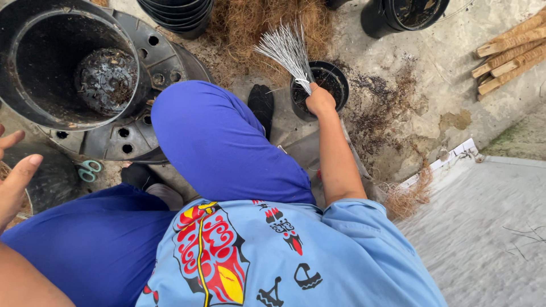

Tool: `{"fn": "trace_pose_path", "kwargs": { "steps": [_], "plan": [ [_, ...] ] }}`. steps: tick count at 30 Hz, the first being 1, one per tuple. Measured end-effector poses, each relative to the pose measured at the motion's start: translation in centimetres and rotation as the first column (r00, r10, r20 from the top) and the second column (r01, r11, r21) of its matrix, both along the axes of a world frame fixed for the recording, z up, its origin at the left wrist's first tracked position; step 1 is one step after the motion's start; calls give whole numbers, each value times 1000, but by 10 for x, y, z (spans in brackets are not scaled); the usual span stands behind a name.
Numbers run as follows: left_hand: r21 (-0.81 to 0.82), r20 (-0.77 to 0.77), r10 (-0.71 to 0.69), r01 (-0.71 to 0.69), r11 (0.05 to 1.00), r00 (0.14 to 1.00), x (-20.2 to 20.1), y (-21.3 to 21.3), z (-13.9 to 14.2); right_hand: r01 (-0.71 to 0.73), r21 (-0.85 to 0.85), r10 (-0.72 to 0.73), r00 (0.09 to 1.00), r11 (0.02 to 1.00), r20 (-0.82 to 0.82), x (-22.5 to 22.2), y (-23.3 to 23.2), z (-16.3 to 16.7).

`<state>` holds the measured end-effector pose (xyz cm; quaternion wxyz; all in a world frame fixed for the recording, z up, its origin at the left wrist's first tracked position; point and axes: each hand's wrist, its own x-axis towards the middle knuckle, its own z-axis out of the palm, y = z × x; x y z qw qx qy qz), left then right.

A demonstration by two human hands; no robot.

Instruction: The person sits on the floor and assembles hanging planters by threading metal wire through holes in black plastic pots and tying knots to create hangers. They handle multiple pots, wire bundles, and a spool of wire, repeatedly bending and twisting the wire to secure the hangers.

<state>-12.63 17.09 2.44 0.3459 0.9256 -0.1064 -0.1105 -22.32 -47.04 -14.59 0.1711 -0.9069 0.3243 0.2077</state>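
Rough concrete floor point(432, 85), strewn with soil and dry brown fibre point(267, 23), lies under a seated person in blue trousers and a light blue printed shirt. At the centre, the right hand point(319, 100) is closed in a fist around the gathered end of a bundle of thin silver wires point(287, 51), which fan upward and outward. The fist sits at the near rim of a small black pot point(333, 82) that holds dark soil. Holding the bundle tight and low, close to the rim, looks like the way to keep the wires together. The left hand point(12, 176) is at the left edge, open with fingers spread, holding nothing. Near it lie teal-handled scissors point(88, 169) beside a large black pot point(62, 62) resting on a perforated black tray point(165, 57). Farther out stand a stack of black pots point(179, 14) and, at the upper right, some wooden stakes point(509, 51).
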Motion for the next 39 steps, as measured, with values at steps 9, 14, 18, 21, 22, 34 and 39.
{"fn": "trace_pose_path", "kwargs": {
  "steps": [9,14,18,21,22,34,39],
  "plan": [
    [-29,7,-8,8,1000,1000,-2,-3,0,-159,-96,155,987,983,-42,16,-3,8],
    [-7,-113,78,-80,997,990,-2,3,-5,-224,-338,283,949,914,139,7,15,9],
    [-66,-60,-4,0,998,998,0,12,-19,-115,-223,183,932,968,314,2,25,9],
    [4,-31,-17,17,1000,999,4,18,-27,-64,-102,103,889,993,446,-2,28,5],
    [46,-13,-20,20,999,1000,3,19,-28,-95,-69,117,845,993,521,-4,30,2],
    [64,-6,-80,81,995,997,2,27,-32,-65,-157,65,998,985,-6,-10,20,-16],
    [-41,-10,-55,55,998,998,3,22,-33,-69,76,72,997,995,-29,-13,2,-13]
  ]
}}
